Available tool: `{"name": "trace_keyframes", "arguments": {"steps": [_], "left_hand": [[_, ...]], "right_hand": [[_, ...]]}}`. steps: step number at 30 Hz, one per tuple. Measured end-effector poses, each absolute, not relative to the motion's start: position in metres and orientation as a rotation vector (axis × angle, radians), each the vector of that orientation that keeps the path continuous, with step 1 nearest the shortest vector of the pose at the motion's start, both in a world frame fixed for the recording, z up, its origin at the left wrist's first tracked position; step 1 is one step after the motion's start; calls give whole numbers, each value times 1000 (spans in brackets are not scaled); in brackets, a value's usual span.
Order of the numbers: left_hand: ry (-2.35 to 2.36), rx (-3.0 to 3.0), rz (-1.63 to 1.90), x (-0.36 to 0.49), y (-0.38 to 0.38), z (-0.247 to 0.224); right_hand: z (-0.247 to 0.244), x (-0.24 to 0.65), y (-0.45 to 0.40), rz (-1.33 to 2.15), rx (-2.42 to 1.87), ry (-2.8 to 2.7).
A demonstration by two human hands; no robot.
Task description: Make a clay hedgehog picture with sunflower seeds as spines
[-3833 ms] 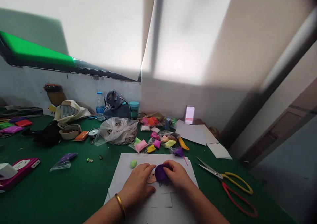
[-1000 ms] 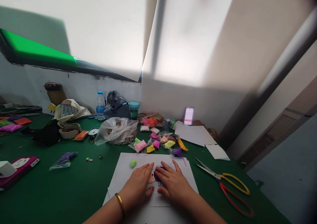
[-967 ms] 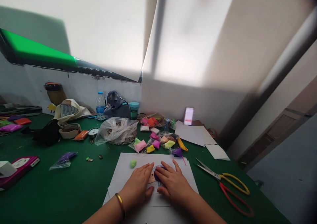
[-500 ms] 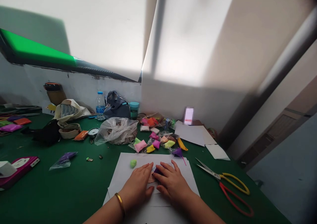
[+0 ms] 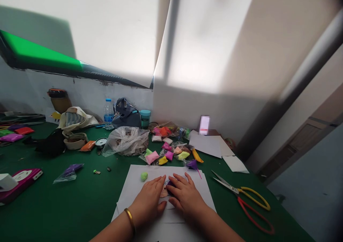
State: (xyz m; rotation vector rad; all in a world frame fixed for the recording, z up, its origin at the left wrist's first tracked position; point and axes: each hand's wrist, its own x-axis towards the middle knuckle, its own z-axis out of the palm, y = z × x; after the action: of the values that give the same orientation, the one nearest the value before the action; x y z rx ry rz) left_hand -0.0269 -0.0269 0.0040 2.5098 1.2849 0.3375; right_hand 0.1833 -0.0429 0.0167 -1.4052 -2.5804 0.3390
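Green clay ball (image 5: 144, 176): on the white paper (image 5: 128, 190), just beyond the left hand; could roll if the knuckles brush it.
Left hand (image 5: 150, 197): palm down, fingers together, thumb apart, pinching nothing; inward drift could smear the adjoining clay.
Peach clay piece (image 5: 164, 192): immediately right of the left fingertips, dark dot visible; likely to dent under a careless fingertip.
Purple clay piece (image 5: 169, 189): beneath the right hand's fingers, mostly hidden; uneven pressure could thin it or shove it into the peach.
Right hand (image 5: 188, 196): fingers spread over the purple, not pinching; clay sticking to skin could lift it off.
Change, left hand: practically none against the earliest frame.
Change, right hand: pinched the purple piece's right edge then; now laid over it, covering more.
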Motion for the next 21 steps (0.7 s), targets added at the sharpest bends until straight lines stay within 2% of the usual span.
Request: {"name": "trace_keyframes", "arguments": {"steps": [21], "left_hand": [[1282, 2542, 358, -26, -28, 4]], "right_hand": [[19, 182, -36, 344, -1409, -2545]]}}
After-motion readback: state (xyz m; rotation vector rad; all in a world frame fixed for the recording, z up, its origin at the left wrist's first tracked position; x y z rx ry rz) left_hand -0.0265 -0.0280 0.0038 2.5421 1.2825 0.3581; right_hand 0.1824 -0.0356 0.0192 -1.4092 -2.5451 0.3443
